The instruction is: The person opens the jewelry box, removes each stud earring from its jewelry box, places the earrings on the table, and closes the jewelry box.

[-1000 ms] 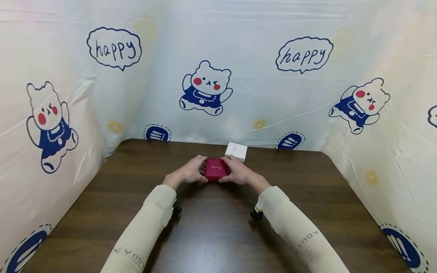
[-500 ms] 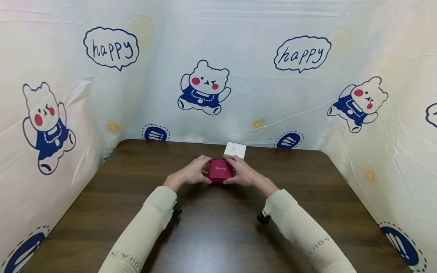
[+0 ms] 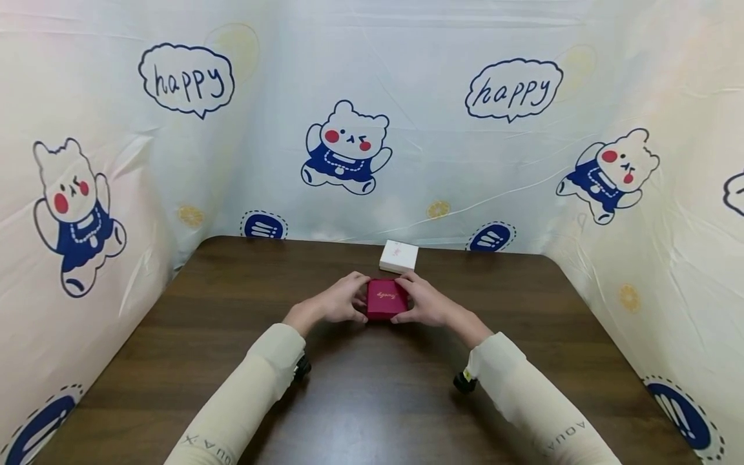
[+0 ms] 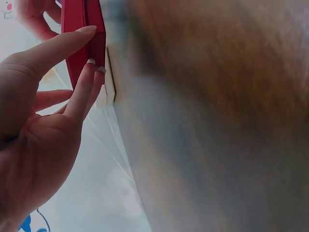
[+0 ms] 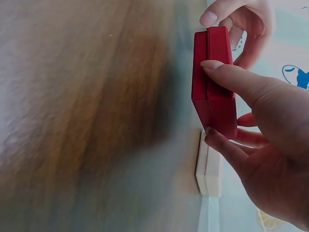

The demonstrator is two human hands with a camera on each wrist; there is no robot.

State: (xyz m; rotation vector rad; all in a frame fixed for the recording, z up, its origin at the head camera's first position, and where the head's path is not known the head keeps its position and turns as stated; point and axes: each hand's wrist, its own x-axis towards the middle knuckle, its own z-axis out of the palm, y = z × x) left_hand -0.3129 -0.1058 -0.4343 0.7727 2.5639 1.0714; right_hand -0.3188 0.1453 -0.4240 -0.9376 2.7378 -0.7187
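Observation:
A red jewelry box (image 3: 387,303) with gold script on its lid is between my two hands, near the middle of the table. Its lid is on, and a seam runs round the side. My left hand (image 3: 343,298) holds the left side, thumb at the near face and fingers toward the back. On the opposite side, my right hand (image 3: 429,302) grips the box, its thumb across the seam in the right wrist view. Just behind stands a white box (image 3: 398,256) with faint pink marks on top; neither hand touches it. Whether the red box rests on the table cannot be told.
The dark brown wooden table (image 3: 372,400) reaches back to a pale curtain (image 3: 430,148) printed with cartoon bears. That curtain also encloses the left and right sides.
Both hands have moved the red box a little to the right and toward me, away from the white box. The grip of both hands looks the same.

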